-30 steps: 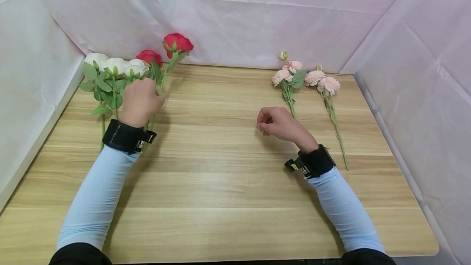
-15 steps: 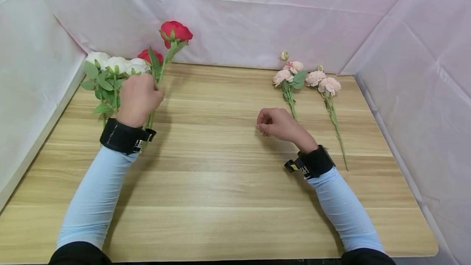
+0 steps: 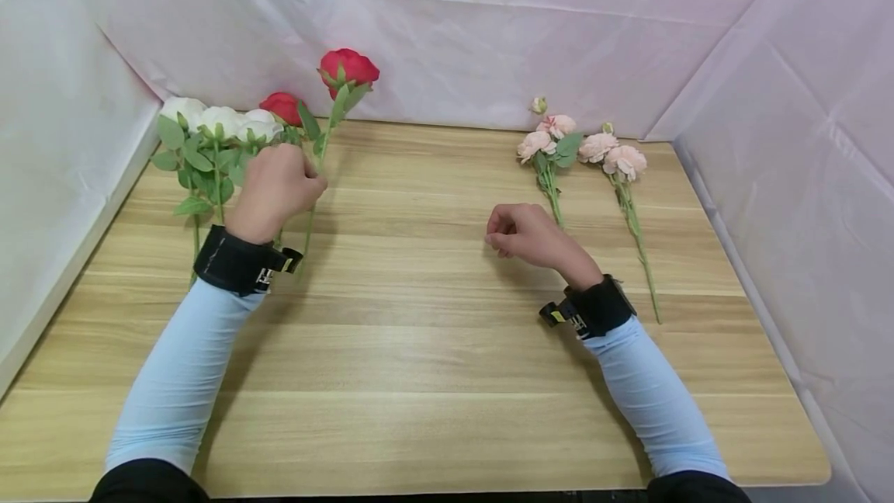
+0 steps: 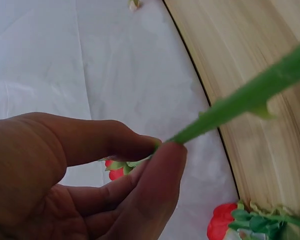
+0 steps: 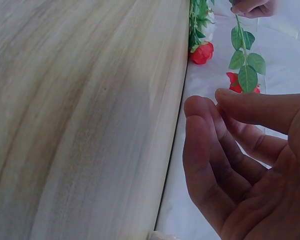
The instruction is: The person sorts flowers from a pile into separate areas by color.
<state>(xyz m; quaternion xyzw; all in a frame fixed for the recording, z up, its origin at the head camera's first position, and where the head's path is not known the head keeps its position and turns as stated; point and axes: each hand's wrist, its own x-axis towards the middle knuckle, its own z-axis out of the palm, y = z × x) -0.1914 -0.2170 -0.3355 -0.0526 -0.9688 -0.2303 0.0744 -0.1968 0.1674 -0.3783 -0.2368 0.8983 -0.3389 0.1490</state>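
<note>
Here we see a pale wooden bench (image 3: 433, 348) walled by white sheeting (image 3: 489, 37). Our left hand (image 3: 274, 191) pinches the red rose (image 3: 348, 68) stem, its lower part hidden; our right hand (image 3: 525, 234) rests loosely curled, empty.

A staged recording booth: white sheeting (image 3: 447, 45) enclosing a wooden table (image 3: 433, 348).

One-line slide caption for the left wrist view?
Left hand pinches a green rose stem over the table.
</note>
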